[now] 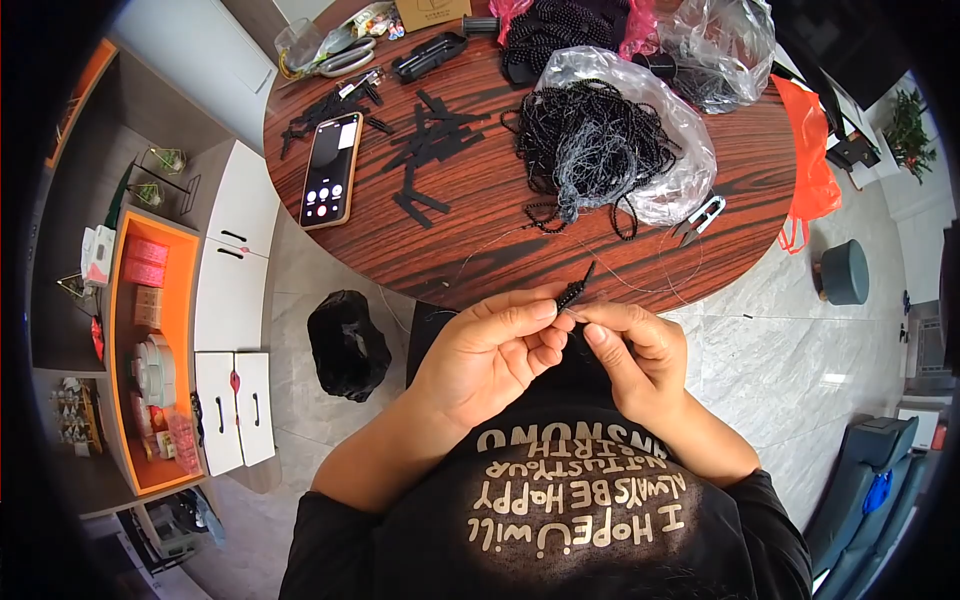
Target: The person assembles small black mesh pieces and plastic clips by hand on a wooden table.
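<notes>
Just off the near table edge, my left hand (490, 350) pinches a slim black clip-like piece wound with black beads (570, 294), its narrow tip pointing up and away. My right hand (638, 355) is closed close beside it, thumb against forefinger, on a thin pale thread (574, 314). Loops of that thread run over the table edge. Beyond the hands lies a tangled heap of black bead strings and grey thread (600, 145) on a clear plastic bag (695, 160). Thread snips (700, 220) rest right of the heap.
Flat black strips (435, 140) lie scattered on the wooden table (480, 265), near a phone (330, 170) with a lit screen. Scissors (348, 58), a black case (430, 57) and more bags stand at the back. A black-lined bin (347, 345) is on the floor to the left.
</notes>
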The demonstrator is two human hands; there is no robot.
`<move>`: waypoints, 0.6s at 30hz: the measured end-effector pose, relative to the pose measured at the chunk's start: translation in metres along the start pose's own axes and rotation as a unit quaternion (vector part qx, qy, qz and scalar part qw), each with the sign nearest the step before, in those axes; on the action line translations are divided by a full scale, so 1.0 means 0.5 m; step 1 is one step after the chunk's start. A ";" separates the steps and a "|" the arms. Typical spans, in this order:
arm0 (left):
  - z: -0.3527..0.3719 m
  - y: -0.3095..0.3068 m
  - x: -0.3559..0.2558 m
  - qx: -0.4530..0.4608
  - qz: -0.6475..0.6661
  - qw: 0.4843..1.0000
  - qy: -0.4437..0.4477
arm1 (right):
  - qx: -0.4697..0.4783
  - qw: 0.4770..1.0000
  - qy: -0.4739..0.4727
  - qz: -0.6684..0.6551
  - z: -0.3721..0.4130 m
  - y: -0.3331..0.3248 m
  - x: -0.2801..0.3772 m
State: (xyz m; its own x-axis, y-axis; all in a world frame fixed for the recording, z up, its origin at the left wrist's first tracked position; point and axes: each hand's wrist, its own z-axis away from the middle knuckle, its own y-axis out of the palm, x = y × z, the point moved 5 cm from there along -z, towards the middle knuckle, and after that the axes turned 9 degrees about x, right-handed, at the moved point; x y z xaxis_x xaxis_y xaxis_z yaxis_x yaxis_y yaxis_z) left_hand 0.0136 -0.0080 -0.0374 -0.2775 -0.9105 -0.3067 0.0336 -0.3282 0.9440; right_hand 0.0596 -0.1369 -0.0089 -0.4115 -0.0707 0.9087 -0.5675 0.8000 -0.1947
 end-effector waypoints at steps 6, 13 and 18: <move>0.001 -0.005 0.001 0.038 -0.001 0.999 -0.024 | 0.046 0.998 -0.026 0.018 -0.012 -0.010 -0.002; 0.008 0.005 -0.002 0.039 -0.052 0.998 0.005 | 0.056 0.998 -0.024 0.034 -0.015 -0.007 0.015; 0.006 0.008 0.001 0.061 -0.014 0.998 0.004 | 0.048 0.998 -0.027 0.012 -0.017 -0.010 0.007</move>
State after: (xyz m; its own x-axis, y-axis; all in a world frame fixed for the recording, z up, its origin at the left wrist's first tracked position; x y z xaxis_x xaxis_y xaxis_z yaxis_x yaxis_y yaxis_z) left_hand 0.0107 -0.0090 -0.0333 -0.2691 -0.9036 -0.3333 -0.0920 -0.3204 0.9428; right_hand 0.0669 -0.1362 -0.0017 -0.4619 -0.0856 0.8828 -0.6221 0.7407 -0.2537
